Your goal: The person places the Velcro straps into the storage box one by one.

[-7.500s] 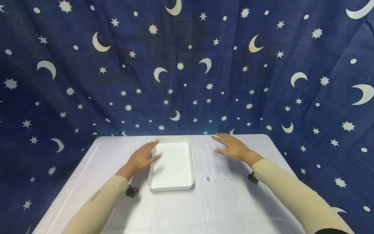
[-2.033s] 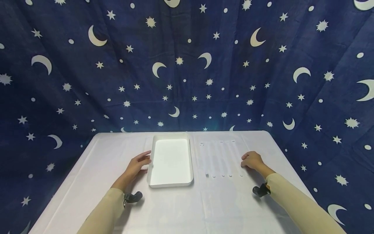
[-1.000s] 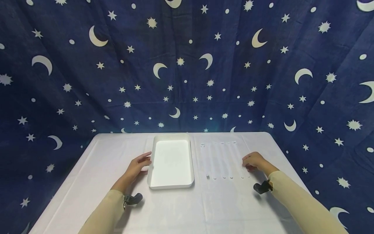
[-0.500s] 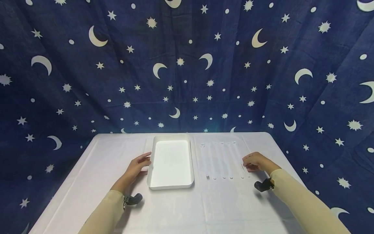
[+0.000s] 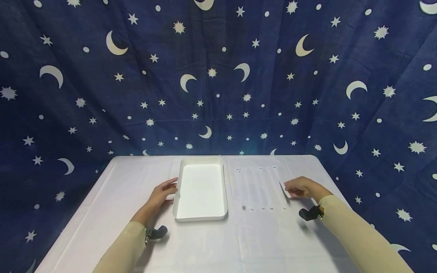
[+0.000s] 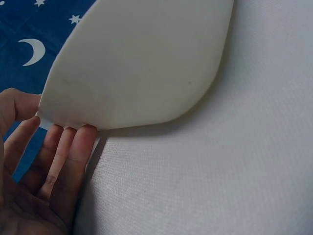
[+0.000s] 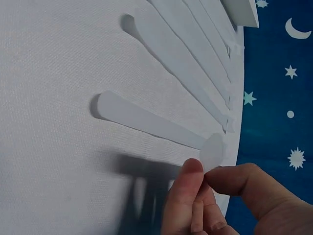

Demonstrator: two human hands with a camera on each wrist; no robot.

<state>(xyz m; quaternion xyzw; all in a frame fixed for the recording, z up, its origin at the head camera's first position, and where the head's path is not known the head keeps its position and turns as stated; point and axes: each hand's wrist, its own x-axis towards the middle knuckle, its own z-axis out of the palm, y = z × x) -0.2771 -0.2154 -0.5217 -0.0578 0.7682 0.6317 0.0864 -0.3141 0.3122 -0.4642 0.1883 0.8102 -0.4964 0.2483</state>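
Note:
A white rectangular tray (image 5: pixel 200 217) sits at the table's middle. My left hand (image 5: pixel 159 193) rests against its left wall, fingers (image 6: pixel 63 152) straight along the tray (image 6: pixel 142 58), thumb near the rim. To the right of the tray, several white strips (image 5: pixel 254 186) lie side by side on the cloth. My right hand (image 5: pixel 302 187) pinches the rightmost strip (image 5: pixel 283 189) between thumb and forefinger. In the right wrist view that hand (image 7: pixel 205 174) holds the strip (image 7: pixel 146 120) by its rounded end, raised off the cloth, while its other end lies beside the remaining strips (image 7: pixel 181 54).
A white cloth (image 5: pixel 218 242) covers the table, bare at the front and far left. A dark blue curtain with moons and stars (image 5: pixel 218 83) hangs behind and around the table. A black wrist camera (image 5: pixel 308 213) sits on each forearm.
My right hand has taken hold of the rightmost strip and lifted one end off the cloth, drawing it slightly right. The left hand has stayed at the tray.

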